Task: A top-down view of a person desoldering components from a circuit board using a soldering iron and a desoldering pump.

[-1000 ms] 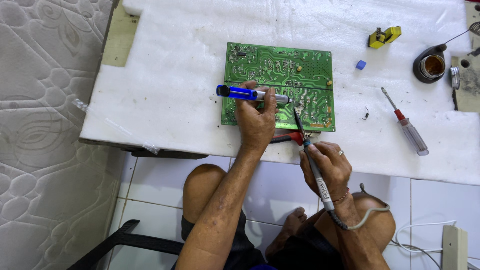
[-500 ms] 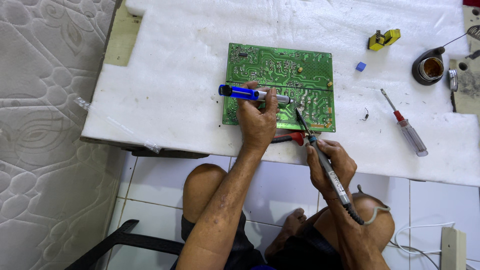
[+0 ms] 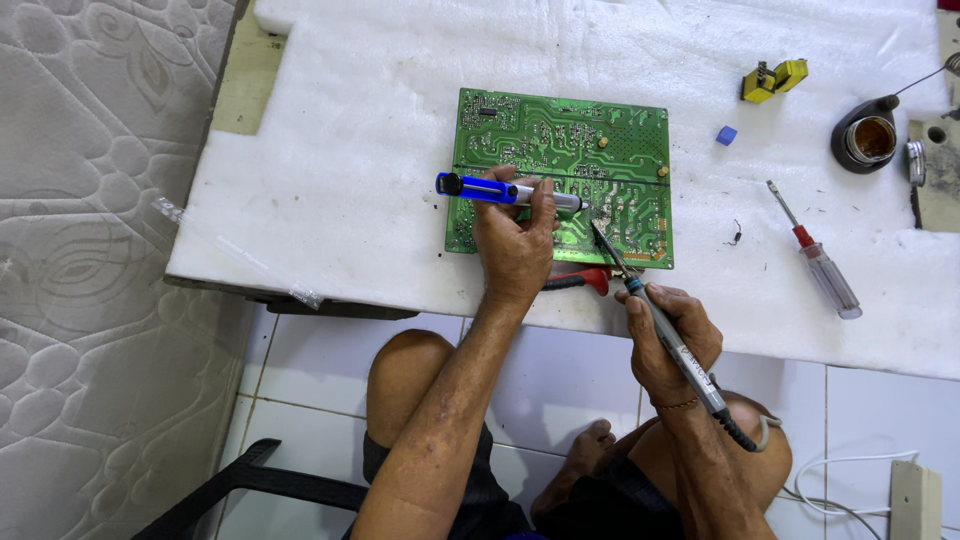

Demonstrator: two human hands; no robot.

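Closest to the camera, the person sits low with bare knees over a white tiled floor, a grey cord trailing off by the right knee. The right hand (image 3: 668, 335) is wrapped around a soldering iron (image 3: 672, 335), fingers closed on the grip, tip angled up onto the lower right part of the green circuit board (image 3: 560, 150). The left hand (image 3: 515, 235) is pinching a blue desoldering pump (image 3: 500, 190), held sideways with its nozzle right beside the iron tip. Red-handled pliers (image 3: 580, 280) lie just under the board's near edge.

So the work looks mid-joint: iron and pump both sit at one spot, the board lies solder side up on the white padded table (image 3: 350, 180), and plenty of joints look untouched.

Further out: a red-handled screwdriver (image 3: 815, 255), a small blue cube (image 3: 726, 135), a yellow part (image 3: 773, 79) and a dark flux pot (image 3: 866, 138).
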